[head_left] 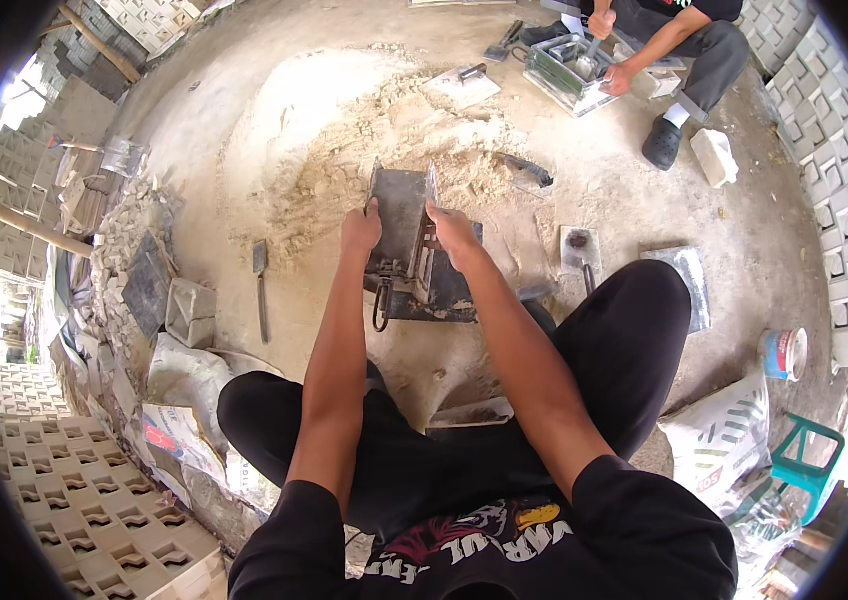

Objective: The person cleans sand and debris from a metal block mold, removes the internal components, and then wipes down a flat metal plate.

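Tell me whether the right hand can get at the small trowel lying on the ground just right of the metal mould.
Probably yes. The right hand rests on the dark metal mould's edge, and the small dark-handled trowel lies on open sandy ground beside it with nothing between; the hand must let go first.

Two metal moulds [402, 225] [569, 70], two people, three trowels [260, 275] [580, 250] [471, 72].

Both bare forearms reach forward from the lower edge, elbows bent, between the raised knees in black trousers. The left hand [361, 230] and the right hand [454, 230] are level, near each other, fingers curled shut in a grip, knuckles up.
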Motion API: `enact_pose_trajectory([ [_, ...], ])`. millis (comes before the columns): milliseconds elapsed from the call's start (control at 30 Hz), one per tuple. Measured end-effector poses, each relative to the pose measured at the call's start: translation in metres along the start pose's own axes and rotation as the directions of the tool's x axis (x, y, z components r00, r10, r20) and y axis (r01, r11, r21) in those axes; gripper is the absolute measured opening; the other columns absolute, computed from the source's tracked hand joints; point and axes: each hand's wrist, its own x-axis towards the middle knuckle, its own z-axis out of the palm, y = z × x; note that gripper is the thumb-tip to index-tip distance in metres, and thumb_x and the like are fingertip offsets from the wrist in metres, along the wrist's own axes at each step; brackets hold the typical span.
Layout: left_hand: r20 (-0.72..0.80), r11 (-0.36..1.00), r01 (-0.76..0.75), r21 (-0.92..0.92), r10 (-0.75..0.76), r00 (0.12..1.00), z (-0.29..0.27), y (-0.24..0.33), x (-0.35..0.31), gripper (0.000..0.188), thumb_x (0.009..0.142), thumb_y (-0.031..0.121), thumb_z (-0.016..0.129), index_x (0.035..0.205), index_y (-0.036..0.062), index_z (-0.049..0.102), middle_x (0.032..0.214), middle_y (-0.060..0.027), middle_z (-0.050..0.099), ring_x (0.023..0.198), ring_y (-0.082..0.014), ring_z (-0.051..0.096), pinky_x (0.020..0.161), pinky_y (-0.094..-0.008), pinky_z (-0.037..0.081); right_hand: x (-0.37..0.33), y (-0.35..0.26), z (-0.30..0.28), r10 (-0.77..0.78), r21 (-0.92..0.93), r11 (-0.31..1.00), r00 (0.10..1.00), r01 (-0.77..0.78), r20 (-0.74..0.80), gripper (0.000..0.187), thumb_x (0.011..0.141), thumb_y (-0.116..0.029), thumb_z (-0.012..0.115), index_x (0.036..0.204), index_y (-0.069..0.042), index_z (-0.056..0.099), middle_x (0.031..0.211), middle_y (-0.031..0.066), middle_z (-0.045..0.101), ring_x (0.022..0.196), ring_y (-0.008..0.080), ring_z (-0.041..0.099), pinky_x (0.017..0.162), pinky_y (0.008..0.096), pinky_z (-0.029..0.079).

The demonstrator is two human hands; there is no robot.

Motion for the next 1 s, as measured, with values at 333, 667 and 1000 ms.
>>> enact_pose_trajectory([
  [333,0.185,0.947,0.074,-0.313,-0.016,0.983,-0.017,-0.001,-0.019,0.061,0.094,0.047,0.051,0.117,-0.0087,0.061,0.109,-0.0229,0.067,0.105,-0.0326,0.064,0.089,-0.0402,0.047,-0.012,-0.030,0.001,0.035,-0.157,0.987,0.998,-0.026,0.054,0.043,0.097,-0.037,0.056,0.113,0.002,0.064,0.099,0.0071,0.065,0.084,0.0173,0.062,0.071,0.0344,0.053],
  [667,0.149,0.999,0.012,-0.041,-0.006,0.989,-0.003,-0.008,-0.034,0.077,0.088,0.059,0.054,0.111,-0.0146,0.061,0.106,-0.0360,0.062,0.109,-0.0456,0.059,0.091,-0.0453,0.046,-0.022,-0.011,-0.017,0.023,-0.275,0.961,0.998,-0.005,0.062,0.057,0.086,-0.059,0.064,0.079,-0.002,0.062,0.076,0.0053,0.057,0.067,0.0148,0.054,0.072,0.0350,0.049],
  [1000,0.173,0.999,-0.006,-0.044,0.014,0.985,-0.009,-0.030,-0.034,0.078,0.088,0.061,0.053,0.121,-0.0096,0.058,0.113,-0.0305,0.063,0.110,-0.0409,0.061,0.093,-0.0432,0.045,-0.040,-0.018,-0.028,0.088,-0.086,0.994,0.975,-0.072,0.202,0.054,0.094,-0.045,0.058,0.106,0.008,0.063,0.090,0.0161,0.066,0.081,0.0224,0.067,0.076,0.0372,0.056],
])
